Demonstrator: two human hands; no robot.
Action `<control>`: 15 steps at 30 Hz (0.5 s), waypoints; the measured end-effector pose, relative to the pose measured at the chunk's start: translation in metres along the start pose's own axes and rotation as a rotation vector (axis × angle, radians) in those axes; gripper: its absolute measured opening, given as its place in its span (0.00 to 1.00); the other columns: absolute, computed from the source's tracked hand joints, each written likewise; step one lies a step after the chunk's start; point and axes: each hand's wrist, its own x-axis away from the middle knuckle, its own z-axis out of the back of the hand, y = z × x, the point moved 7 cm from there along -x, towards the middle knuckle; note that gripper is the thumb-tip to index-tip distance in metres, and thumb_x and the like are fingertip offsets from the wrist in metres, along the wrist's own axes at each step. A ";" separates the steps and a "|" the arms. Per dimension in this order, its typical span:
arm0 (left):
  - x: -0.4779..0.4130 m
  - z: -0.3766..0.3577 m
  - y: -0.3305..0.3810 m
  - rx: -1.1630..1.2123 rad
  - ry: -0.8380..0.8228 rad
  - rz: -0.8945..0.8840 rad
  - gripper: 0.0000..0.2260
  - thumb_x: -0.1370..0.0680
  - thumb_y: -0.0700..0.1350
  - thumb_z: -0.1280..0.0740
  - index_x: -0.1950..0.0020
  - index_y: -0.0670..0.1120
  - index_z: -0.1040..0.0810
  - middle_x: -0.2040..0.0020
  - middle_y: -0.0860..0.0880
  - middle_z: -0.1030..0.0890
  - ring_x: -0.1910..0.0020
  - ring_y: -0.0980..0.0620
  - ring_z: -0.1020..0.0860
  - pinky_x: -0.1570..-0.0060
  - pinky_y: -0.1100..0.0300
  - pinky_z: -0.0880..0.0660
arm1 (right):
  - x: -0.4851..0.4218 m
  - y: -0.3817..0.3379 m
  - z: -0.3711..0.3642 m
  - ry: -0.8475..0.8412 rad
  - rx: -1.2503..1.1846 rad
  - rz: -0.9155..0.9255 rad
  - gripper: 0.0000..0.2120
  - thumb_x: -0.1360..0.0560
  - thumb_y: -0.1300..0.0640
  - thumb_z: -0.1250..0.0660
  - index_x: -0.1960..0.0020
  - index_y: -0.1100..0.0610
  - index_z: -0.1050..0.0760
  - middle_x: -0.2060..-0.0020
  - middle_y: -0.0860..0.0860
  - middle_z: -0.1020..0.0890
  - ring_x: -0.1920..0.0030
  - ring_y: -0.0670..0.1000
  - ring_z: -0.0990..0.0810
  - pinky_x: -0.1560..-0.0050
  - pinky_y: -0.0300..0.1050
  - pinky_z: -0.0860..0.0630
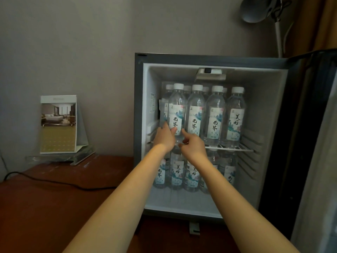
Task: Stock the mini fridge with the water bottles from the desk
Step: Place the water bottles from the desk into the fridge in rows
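Note:
The mini fridge (269, 125) stands open on the wooden desk (54, 207), its door (310, 125) swung out to the right. Several clear water bottles with white caps fill its wire upper shelf (235, 148) and its floor. My left hand (165, 137) holds the lower part of the front-left bottle (176, 108) on the upper shelf. My right hand (193, 144) touches the same bottle's base from the right, fingers loosely curled. Three more front-row bottles stand to its right.
A folded card with a room photo (58, 125) stands on a clear holder at the desk's back left. A black cable (60, 182) runs across the desk. A grey lamp (259, 10) rises behind the fridge; curtains hang at the right.

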 end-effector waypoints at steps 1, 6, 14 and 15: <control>0.001 0.000 0.001 -0.014 -0.024 0.014 0.20 0.18 0.50 0.47 0.27 0.44 0.39 0.31 0.40 0.32 0.33 0.41 0.32 0.35 0.44 0.33 | 0.002 0.000 0.005 0.022 -0.002 0.004 0.24 0.24 0.66 0.39 0.29 0.54 0.33 0.40 0.56 0.25 0.51 0.49 0.25 0.63 0.32 0.29; 0.009 0.006 0.010 -0.072 0.072 0.066 0.33 0.20 0.52 0.41 0.23 0.47 0.59 0.23 0.42 0.50 0.32 0.40 0.33 0.39 0.49 0.31 | 0.022 0.011 0.077 0.589 0.041 0.044 0.24 0.25 0.59 0.35 0.30 0.56 0.34 0.35 0.59 0.33 0.35 0.58 0.35 0.40 0.47 0.33; 0.009 -0.016 0.041 -0.033 0.154 0.039 0.51 0.28 0.49 0.29 0.26 0.47 0.70 0.23 0.41 0.55 0.27 0.38 0.44 0.33 0.44 0.35 | -0.008 0.040 0.100 0.350 0.054 -0.212 0.55 0.30 0.41 0.31 0.26 0.60 0.69 0.25 0.62 0.56 0.26 0.64 0.49 0.29 0.61 0.41; 0.009 -0.017 0.041 -0.032 0.170 0.038 0.51 0.28 0.48 0.28 0.26 0.46 0.70 0.23 0.40 0.55 0.27 0.38 0.44 0.33 0.44 0.35 | -0.008 0.041 0.100 0.348 0.062 -0.202 0.54 0.29 0.42 0.31 0.26 0.61 0.69 0.25 0.63 0.55 0.26 0.64 0.48 0.30 0.61 0.39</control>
